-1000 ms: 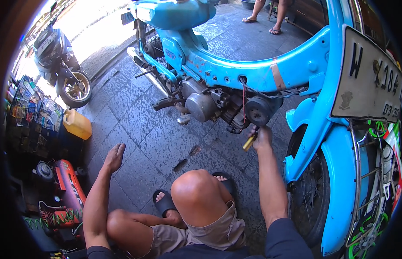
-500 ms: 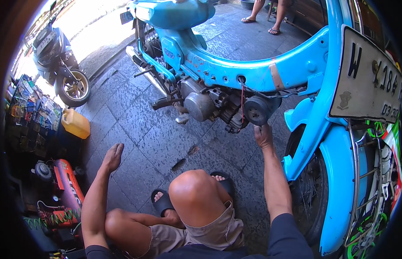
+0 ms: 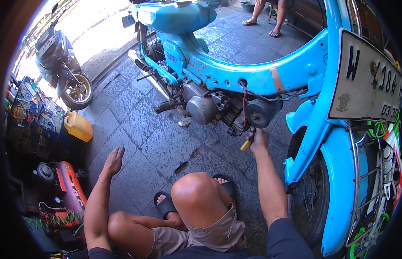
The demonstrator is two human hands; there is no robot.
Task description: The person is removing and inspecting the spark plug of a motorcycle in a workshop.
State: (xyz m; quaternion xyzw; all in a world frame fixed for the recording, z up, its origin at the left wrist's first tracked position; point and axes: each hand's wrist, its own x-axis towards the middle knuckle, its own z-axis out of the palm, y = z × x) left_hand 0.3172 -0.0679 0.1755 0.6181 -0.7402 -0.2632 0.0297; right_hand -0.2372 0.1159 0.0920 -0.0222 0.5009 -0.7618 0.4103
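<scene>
My right hand (image 3: 259,141) is closed around a yellow-handled tool (image 3: 246,145), its handle sticking out toward the lower left. The rest of the tool is hidden by my fingers. That hand is just below the round black air filter housing (image 3: 258,114) on the engine (image 3: 202,108) of a light-blue motorcycle (image 3: 235,71). A thin red wire (image 3: 244,103) hangs beside the housing. Over the stone floor, well away from the motorcycle, my left hand (image 3: 113,161) is held out with straight fingers, touching nothing.
A red air compressor (image 3: 70,183) with a green coiled hose stands at my left. Beyond it are a yellow jerrycan (image 3: 78,126), cluttered parts boxes (image 3: 36,112) and a dark scooter (image 3: 58,64). The front wheel (image 3: 308,194) is close to my right arm. Another person's legs (image 3: 270,17) show behind the motorcycle.
The yellow handle has come into sight in my right hand, which has turned and dropped slightly below the black housing. My left hand stays much the same, still held out.
</scene>
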